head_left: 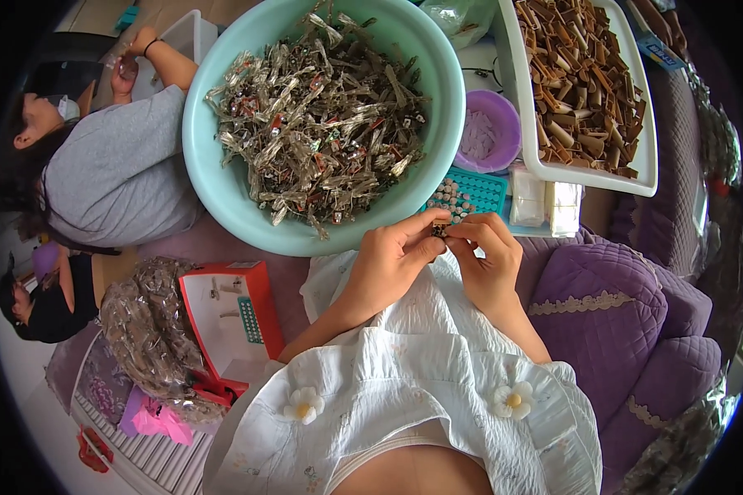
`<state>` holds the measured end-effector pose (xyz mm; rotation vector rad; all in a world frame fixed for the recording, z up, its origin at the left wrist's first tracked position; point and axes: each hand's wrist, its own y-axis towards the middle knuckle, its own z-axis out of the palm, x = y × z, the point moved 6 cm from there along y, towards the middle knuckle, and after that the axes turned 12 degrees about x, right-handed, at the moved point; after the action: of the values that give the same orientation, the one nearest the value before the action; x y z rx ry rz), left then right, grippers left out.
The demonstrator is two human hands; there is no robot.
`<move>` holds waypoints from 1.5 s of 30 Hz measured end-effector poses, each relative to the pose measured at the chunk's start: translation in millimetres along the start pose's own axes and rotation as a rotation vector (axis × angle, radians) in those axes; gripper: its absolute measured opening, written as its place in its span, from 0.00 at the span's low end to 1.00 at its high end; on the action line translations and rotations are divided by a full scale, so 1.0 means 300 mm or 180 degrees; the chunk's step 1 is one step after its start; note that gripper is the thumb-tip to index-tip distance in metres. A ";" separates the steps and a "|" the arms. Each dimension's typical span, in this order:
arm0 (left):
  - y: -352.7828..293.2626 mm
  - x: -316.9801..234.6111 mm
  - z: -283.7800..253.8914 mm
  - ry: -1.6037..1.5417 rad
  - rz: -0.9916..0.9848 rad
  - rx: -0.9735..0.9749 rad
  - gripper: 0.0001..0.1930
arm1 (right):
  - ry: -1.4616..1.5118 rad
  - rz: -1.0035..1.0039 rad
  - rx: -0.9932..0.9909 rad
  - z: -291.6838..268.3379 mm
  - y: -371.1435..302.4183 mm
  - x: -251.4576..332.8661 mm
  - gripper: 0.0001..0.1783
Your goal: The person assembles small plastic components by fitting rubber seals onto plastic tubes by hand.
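Between both pinching hands point(392, 256) point(491, 260): a small clip point(441, 232).

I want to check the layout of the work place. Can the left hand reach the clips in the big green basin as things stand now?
Probably yes. The left hand pinches a small clip together with the right hand, just beside the green basin. The basin is open on top, and nothing lies between.

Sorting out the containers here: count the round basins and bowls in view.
2. A large pale green basin of packaged clips sits ahead of the hands; a small purple bowl stands to its right, beside the white tray. Others may be hidden.
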<state>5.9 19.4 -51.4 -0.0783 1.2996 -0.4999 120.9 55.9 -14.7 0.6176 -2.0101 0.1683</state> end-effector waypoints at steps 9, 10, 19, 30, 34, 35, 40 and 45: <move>0.027 -0.063 0.026 0.0838 -0.0141 0.0298 0.14 | 0.1218 0.0967 0.1598 -0.054 0.110 -0.039 0.16; 0.033 -0.060 0.028 0.0849 -0.0108 0.0327 0.14 | 0.1188 0.0957 0.1564 -0.077 0.126 -0.041 0.16; 0.053 -0.111 -0.023 -0.0859 0.0241 0.0343 0.14 | -0.0699 0.0879 0.0094 -0.360 0.286 -0.265 0.14; 0.065 -0.097 -0.071 -0.1465 0.0288 0.0062 0.12 | -0.2491 0.1009 0.0206 -0.413 0.433 -0.411 0.15; 0.067 -0.116 -0.076 -0.1668 0.0423 -0.0073 0.16 | -0.1403 0.0652 -0.0106 -0.448 0.366 -0.326 0.12; 0.071 -0.114 -0.080 -0.1765 0.0478 -0.0012 0.18 | -0.1263 0.0830 -0.0119 -0.455 0.335 -0.308 0.12; 0.095 -0.118 -0.103 -0.1785 0.0658 -0.0211 0.19 | -0.0969 0.1121 -0.0157 -0.447 0.200 -0.278 0.12; 0.114 -0.156 -0.117 -0.2005 0.0900 -0.0472 0.17 | -0.0536 0.1293 -0.0341 -0.429 0.122 -0.256 0.14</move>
<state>-24.5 76.2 -30.5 -0.1588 0.7095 -0.1132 233.3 161.7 -10.5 0.1531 -2.2746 0.2562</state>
